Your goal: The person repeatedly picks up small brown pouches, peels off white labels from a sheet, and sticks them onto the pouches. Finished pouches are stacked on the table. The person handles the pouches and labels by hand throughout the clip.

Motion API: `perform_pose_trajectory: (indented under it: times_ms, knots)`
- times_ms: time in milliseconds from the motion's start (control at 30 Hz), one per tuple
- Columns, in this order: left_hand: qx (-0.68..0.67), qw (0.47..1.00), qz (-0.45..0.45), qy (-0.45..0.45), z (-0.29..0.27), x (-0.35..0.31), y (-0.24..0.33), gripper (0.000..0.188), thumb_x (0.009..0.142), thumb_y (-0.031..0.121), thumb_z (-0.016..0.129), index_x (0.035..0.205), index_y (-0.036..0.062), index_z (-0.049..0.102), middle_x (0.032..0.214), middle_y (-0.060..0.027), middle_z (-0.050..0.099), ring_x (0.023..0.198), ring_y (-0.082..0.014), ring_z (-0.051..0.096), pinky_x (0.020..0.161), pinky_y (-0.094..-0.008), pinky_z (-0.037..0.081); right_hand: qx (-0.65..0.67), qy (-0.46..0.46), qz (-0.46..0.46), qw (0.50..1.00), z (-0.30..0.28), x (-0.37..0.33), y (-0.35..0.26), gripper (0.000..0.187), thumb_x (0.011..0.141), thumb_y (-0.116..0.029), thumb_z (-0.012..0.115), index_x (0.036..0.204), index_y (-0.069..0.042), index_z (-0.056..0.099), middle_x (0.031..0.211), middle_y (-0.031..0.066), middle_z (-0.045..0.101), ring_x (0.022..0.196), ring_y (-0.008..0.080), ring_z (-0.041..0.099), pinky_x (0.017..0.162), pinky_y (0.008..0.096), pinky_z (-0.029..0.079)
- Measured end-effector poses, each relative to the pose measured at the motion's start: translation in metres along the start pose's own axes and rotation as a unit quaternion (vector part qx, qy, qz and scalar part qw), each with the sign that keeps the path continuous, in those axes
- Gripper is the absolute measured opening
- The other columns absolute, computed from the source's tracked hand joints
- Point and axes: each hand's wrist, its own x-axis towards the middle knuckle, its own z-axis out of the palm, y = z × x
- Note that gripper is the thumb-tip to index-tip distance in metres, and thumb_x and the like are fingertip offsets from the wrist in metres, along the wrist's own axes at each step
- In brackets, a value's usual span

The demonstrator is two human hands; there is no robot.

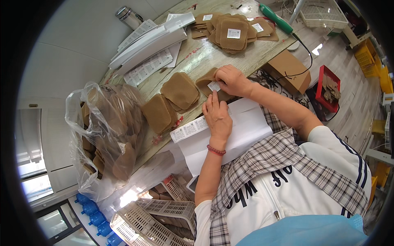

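A brown textured pad (204, 82), square with rounded corners, lies on the table with a small white label (213, 86) on it. My right hand (234, 80) is closed at the pad's upper right edge, its fingers curled beside the label; the fingertips are partly hidden. My left hand (217, 117), a red beaded bracelet at the wrist, lies palm down with fingers stretched, fingertips at the label's lower edge. Beneath that hand is a white label sheet (246, 123) with a row of printed labels (189, 128), hanging over the table edge onto my lap.
Unlabelled pad stacks (179, 91) sit left of my hands, beside a clear plastic bag (108, 131) full of pads. Labelled pads (233, 35) are heaped at the back, near a green-handled corded tool (276, 19). Label sheets (152, 45) pile up back left. Plastic crates (152, 221) stand below.
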Motion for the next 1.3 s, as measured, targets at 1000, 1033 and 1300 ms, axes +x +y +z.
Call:
perform_pose_trajectory:
  times_ms: [1000,1033,1300]
  knots:
    - [-0.038,0.999,-0.022,-0.013,0.003,-0.009,-0.005,0.005,0.088,0.005,0.056,0.086,0.0013,0.059,0.152,-0.0241,0.036,0.143,-0.0453,0.029,0.116,-0.0564,0.023,0.202,-0.292,0.269,0.895,-0.027,0.049,0.024,0.027,0.082,-0.016,0.076,0.093,0.000,0.058,0.082,0.0098,0.064,0.080,0.0208,0.062,0.071,0.0372,0.048]
    - [-0.038,0.999,-0.023,-0.015,0.003,-0.009,-0.004,0.005,0.088,0.005,0.056,0.086,0.0012,0.059,0.152,-0.0245,0.036,0.143,-0.0453,0.029,0.116,-0.0567,0.023,0.239,-0.299,0.280,0.881,-0.029,0.051,0.029,0.028,0.082,-0.018,0.076,0.094,0.001,0.059,0.083,0.0102,0.066,0.077,0.0207,0.064,0.069,0.0367,0.049]
    - [-0.036,0.999,-0.017,-0.026,0.000,-0.006,-0.002,0.006,0.089,0.006,0.056,0.085,0.0019,0.059,0.149,-0.0252,0.040,0.142,-0.0439,0.031,0.116,-0.0577,0.021,0.005,-0.053,0.331,0.942,-0.092,0.094,0.071,0.032,0.088,-0.022,0.073,0.110,-0.003,0.060,0.091,0.0118,0.067,0.081,0.0247,0.068,0.076,0.0372,0.054]
